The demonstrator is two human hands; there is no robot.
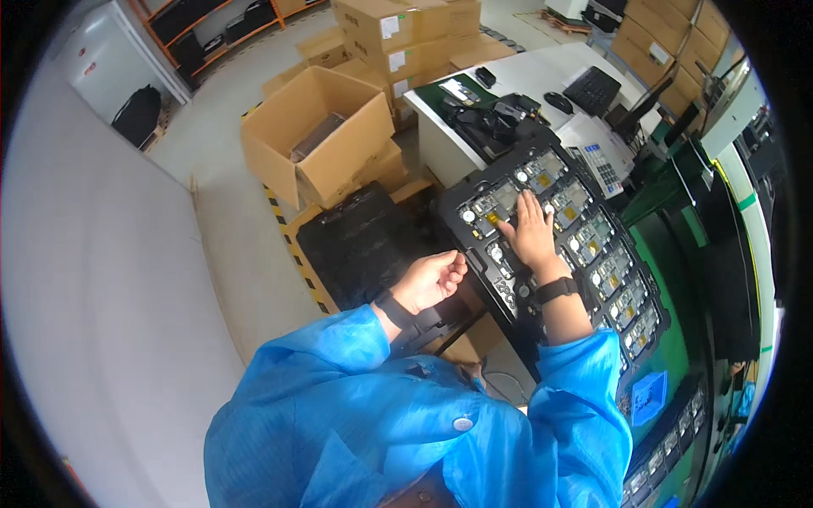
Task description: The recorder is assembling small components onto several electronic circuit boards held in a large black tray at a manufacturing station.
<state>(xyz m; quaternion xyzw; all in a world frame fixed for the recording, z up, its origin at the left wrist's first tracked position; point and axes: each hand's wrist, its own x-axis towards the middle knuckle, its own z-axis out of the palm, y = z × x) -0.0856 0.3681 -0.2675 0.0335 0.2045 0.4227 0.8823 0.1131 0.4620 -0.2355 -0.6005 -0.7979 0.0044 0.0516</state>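
A black tray [475, 269] lies tilted across the bench, its pockets filled with several circuit boards [585, 247] that carry small yellow patches and round silvery parts. My right hand [533, 237] rests over the boards in the tray's far left part, fingers stretched out and thumb apart; it hides what is under the palm. Just outside the tray's left edge, my left hand [434, 280] is closed with the fingers curled in. Whatever it may hold is hidden. Both wrists wear dark bands below blue sleeves.
An open cardboard box [341, 165] stands beyond my left hand, with black trays [347, 241] stacked nearer. Cables, a keyboard [593, 91] and a calculator [600, 169] lie past the tray. At right are a blue bin [649, 398] and another board-filled tray [669, 453].
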